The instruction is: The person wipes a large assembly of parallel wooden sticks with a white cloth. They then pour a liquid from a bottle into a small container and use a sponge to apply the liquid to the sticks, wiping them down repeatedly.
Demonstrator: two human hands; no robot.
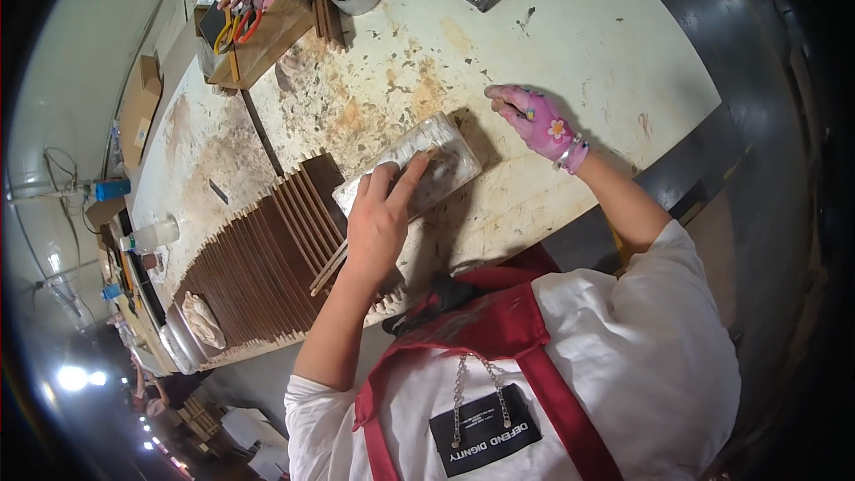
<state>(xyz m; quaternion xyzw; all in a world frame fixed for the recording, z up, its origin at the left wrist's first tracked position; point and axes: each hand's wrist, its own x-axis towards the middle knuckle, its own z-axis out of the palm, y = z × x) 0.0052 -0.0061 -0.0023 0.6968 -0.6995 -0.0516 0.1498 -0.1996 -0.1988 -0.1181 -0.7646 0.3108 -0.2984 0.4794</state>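
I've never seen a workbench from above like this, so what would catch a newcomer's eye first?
Probably the bright pink, flowered glove on the right hand, held over the right side of the pale table. Next comes the whitish block near the middle, with the ungloved left hand on it. To its left, dark brown strips with pale ends lie side by side.

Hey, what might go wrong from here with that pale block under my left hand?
The pale block might slide under your left hand and knock the brown strips beside it out of line. That hand looks bare, so rough strip ends could scratch it. Marks on the stained tabletop might rub off.
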